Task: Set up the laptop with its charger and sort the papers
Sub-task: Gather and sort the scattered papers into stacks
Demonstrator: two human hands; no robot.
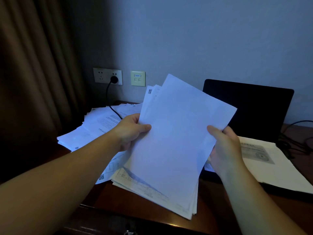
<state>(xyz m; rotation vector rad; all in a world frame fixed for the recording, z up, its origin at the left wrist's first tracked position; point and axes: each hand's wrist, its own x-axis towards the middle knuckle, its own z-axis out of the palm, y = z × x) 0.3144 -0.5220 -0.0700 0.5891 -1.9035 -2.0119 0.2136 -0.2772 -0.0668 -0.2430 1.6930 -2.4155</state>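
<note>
A thick stack of white papers (172, 141) is lifted above the desk, tilted, its top sheet blank. My left hand (130, 131) grips its left edge, thumb on top. On the right edge my right hand (223, 146) holds the stack the same way. More printed sheets (96, 128) lie spread over the desk at the left. The open laptop (250, 107), screen dark, stands at the right behind the stack. A black charger cable (110, 97) runs from a plug in the wall socket (108, 76) down under the papers.
A printed document (271, 163) lies over the laptop's keyboard area. Dark cables (294, 141) trail at the far right. Brown curtains (37, 73) hang on the left. A data wall plate (138, 78) sits beside the socket. The wooden desk edge (152, 219) is near me.
</note>
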